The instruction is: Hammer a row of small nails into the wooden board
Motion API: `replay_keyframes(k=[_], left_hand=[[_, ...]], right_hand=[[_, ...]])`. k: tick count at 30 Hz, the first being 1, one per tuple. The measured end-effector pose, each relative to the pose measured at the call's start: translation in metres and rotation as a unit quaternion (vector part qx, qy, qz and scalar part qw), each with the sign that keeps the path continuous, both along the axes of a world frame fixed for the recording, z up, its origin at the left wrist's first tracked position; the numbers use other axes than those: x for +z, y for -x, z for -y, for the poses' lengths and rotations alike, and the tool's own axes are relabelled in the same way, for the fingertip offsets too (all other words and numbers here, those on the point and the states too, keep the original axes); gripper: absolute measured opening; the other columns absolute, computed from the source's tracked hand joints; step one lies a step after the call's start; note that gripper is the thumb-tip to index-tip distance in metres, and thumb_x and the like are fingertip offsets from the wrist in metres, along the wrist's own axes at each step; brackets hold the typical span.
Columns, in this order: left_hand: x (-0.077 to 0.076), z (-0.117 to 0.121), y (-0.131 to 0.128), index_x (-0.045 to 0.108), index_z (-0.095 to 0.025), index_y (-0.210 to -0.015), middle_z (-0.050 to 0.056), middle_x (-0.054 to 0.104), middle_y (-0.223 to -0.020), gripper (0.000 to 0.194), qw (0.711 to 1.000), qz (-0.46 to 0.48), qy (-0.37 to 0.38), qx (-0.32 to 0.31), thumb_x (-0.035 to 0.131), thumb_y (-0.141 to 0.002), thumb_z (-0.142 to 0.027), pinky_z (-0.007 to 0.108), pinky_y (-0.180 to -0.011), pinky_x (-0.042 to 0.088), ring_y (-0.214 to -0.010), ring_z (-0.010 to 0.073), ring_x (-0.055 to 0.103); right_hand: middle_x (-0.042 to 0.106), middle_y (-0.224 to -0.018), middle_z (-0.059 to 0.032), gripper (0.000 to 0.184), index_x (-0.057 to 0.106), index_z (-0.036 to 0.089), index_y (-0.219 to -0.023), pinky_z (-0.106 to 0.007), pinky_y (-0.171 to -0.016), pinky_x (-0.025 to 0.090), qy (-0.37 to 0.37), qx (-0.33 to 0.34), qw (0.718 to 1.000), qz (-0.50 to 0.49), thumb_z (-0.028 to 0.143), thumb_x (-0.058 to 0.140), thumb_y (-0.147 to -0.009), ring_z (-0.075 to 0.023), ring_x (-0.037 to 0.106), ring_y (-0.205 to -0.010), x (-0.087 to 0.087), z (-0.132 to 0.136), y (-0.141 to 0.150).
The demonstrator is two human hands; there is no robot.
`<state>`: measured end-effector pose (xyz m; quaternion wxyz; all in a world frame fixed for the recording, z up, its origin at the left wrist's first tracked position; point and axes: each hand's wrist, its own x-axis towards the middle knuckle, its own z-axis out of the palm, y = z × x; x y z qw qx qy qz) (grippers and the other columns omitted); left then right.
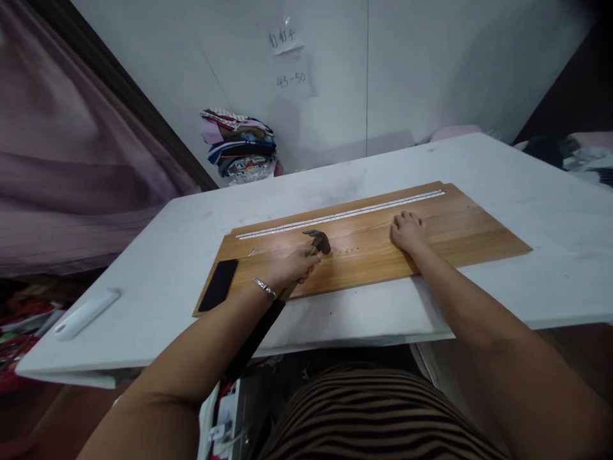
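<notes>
My left hand [295, 265] is closed around the handle of a claw hammer [318, 241]. The hammer's dark head hangs low over a wood-grain board [364, 271], close to a row of small dark nails [348, 250]; whether it touches one, I cannot tell. Farther right, my right hand [408, 231] rests on the board with bent fingers slightly apart and no object visible in it. Several loose nails [254, 252] lie left of the hammer. Along the board's far side run pale measuring strips [342, 215]. A black rectangular piece [219, 285] sits at the left end.
Under the board is a white table [186, 223], with a white elongated object [87, 313] near its left edge. A pile of folded cloth [242, 144] stands behind, against the wall. Pink curtain [81, 153] hangs at left. An open drawer or box [230, 415] is below the table's front edge.
</notes>
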<state>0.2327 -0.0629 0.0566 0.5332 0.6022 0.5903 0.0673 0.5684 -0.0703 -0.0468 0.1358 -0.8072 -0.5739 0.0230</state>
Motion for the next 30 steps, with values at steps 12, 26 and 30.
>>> replay_keyframes(k=[12, 26, 30], left_hand=[[0.0022, -0.0026, 0.0018, 0.058, -0.02, -0.096, -0.008, 0.043, -0.057, 0.023, 1.0, 0.01, 0.003, 0.015, 0.07, -0.099, -0.039, 0.019, -0.042, 0.03, -0.041, 0.0067, 0.035], [0.0009, -0.003, 0.0019, 0.06, -0.021, -0.103, -0.009, 0.043, -0.058, 0.024, 1.0, 0.014, 0.002, 0.01, 0.07, -0.097, -0.041, 0.019, -0.042, 0.029, -0.041, 0.0073, 0.034], [0.001, -0.0016, 0.0022, 0.059, -0.021, -0.1, -0.009, 0.043, -0.058, 0.03, 1.0, 0.024, -0.001, 0.005, 0.074, -0.094, -0.046, 0.019, -0.042, 0.03, -0.041, 0.0069, 0.034]], right_hand=[[0.067, -0.138, -0.021, 0.044, 0.072, 0.016, -0.119, -0.052, -0.109, 0.037, -0.004, -0.002, 1.0, 0.011, 0.028, 0.032, -0.105, -0.0338, 0.052, -0.132, -0.0037, -0.0024, -0.0019], [0.066, -0.139, -0.0212, 0.044, 0.072, 0.016, -0.12, -0.053, -0.111, 0.037, -0.004, -0.001, 1.0, -0.004, 0.028, 0.033, -0.104, -0.0346, 0.051, -0.133, 0.0007, 0.0003, 0.001], [0.066, -0.138, -0.0209, 0.044, 0.072, 0.016, -0.118, -0.053, -0.11, 0.037, -0.003, -0.002, 1.0, -0.001, 0.028, 0.032, -0.104, -0.0344, 0.051, -0.133, 0.0032, 0.0018, 0.0022]])
